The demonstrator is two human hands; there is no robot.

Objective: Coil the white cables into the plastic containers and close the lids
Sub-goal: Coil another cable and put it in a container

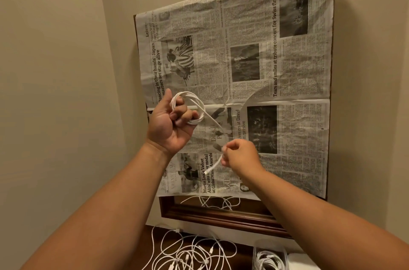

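Cable [188, 106]: coiled round the curled fingers of my left hand [170, 125], held up before the newspaper [254, 66]. Tail end: pinched in my right hand [239, 156] (tip dangling lower left). Loose cables [190, 255]: tangled on the table [244, 255] below. Container [269, 256]: right of them, holding coiled cable.

Grey printed newspaper sheets [254, 70] cover nearly all of a dark brown wooden frame [221, 217] set against the beige painted wall [55, 70], leaving only its bottom edge bare.
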